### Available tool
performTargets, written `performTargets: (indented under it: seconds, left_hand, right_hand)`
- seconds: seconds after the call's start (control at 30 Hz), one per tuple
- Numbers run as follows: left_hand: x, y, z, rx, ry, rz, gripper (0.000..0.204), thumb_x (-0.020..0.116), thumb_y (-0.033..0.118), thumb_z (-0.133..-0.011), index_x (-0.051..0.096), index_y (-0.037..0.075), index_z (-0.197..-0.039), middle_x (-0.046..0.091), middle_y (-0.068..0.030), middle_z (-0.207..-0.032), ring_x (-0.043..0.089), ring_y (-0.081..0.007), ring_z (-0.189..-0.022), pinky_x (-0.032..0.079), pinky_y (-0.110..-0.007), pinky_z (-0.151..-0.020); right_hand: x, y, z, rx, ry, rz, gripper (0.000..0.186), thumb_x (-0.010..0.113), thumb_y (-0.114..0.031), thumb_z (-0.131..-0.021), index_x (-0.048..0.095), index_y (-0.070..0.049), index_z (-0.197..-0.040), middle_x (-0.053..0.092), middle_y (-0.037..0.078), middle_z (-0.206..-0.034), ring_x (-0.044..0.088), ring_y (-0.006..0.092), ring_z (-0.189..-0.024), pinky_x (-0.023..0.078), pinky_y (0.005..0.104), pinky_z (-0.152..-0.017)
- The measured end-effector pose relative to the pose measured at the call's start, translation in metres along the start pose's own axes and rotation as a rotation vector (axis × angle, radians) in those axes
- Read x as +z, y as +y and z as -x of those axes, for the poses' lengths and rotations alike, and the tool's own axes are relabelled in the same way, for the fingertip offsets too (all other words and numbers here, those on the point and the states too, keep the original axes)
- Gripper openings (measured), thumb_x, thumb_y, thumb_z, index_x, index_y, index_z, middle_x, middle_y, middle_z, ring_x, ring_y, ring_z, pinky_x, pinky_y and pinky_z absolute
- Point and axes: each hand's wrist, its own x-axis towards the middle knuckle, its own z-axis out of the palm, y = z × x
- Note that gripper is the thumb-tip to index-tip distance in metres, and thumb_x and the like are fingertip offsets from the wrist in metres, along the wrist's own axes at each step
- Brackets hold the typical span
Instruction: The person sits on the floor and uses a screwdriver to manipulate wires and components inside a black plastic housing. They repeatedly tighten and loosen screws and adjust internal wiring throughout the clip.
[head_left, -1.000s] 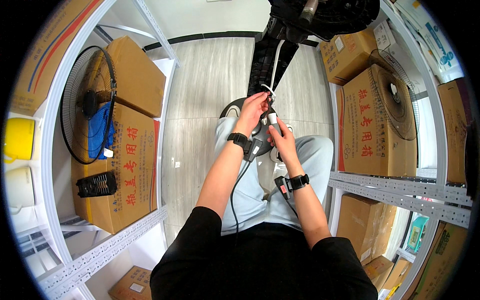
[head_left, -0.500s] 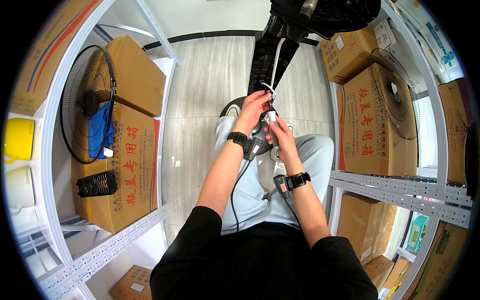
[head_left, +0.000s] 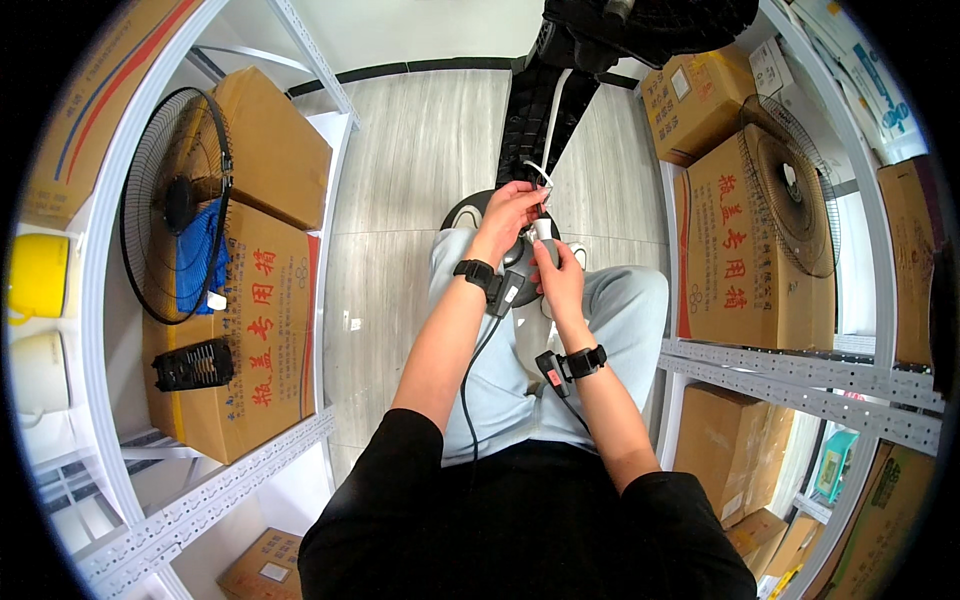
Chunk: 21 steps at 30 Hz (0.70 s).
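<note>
My left hand (head_left: 511, 214) is closed, its fingertips pinching at the lower end of a black column (head_left: 530, 115), where a white cord (head_left: 556, 112) loops; what exactly it pinches is too small to make out. Just to the right, my right hand (head_left: 562, 277) is wrapped round a grey handheld tool with a white tapered end (head_left: 543, 229), perhaps an electric screwdriver. That end points up toward the left fingertips. A dark round base (head_left: 481, 203) lies under both hands, partly hidden by them. At the column's far end is a black fan housing (head_left: 650, 35).
On the left shelf, a black fan grille (head_left: 150, 210) leans on cardboard boxes (head_left: 275, 140), near a black vented part (head_left: 193, 367). Another grille (head_left: 790, 185) leans against a box (head_left: 728, 285) on the right. White metal shelf frames (head_left: 800, 375) stand close on both sides.
My right hand and wrist have shifted slightly left and turned, and the grey tool now tilts more. The left hand stays nearly in place at the column's end.
</note>
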Motion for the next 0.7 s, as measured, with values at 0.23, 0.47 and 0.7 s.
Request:
performTargets:
  seconds: [0.23,0.47,0.7]
  left_hand:
    - [-0.009,-0.001,-0.004,0.018,-0.064,-0.025,0.024,0.071,0.011,-0.091,0.061,0.000,-0.110,0.069,-0.0079,-0.098,0.067,-0.0160,-0.087,0.053,-0.029,-0.078]
    - [-0.003,-0.002,-0.004,-0.013,-0.066,0.011,0.022,0.067,0.010,-0.093,0.064,-0.001,-0.113,0.070,-0.0072,-0.099,0.067,-0.0156,-0.088,0.053,-0.029,-0.079]
    - [-0.013,-0.004,-0.006,-0.004,-0.077,-0.002,0.021,0.067,0.009,-0.094,0.066,-0.001,-0.113,0.071,-0.0065,-0.099,0.067,-0.0150,-0.087,0.054,-0.029,-0.080]
  right_hand:
    - [-0.026,0.009,-0.010,0.474,-0.547,-0.957,0.038,0.054,-0.037,-0.103,0.059,-0.003,-0.120,0.062,0.000,-0.081,0.054,0.0073,-0.062,0.042,0.0206,-0.051]
    - [-0.008,0.018,-0.011,0.044,-0.102,-0.174,0.037,0.056,-0.039,-0.102,0.059,-0.004,-0.113,0.063,0.003,-0.086,0.059,0.0088,-0.067,0.044,0.0216,-0.052]
    - [-0.024,0.020,-0.017,0.423,-0.501,-0.852,0.047,0.050,-0.046,-0.103,0.058,-0.002,-0.116,0.063,0.003,-0.088,0.057,0.0090,-0.065,0.045,0.0202,-0.050]
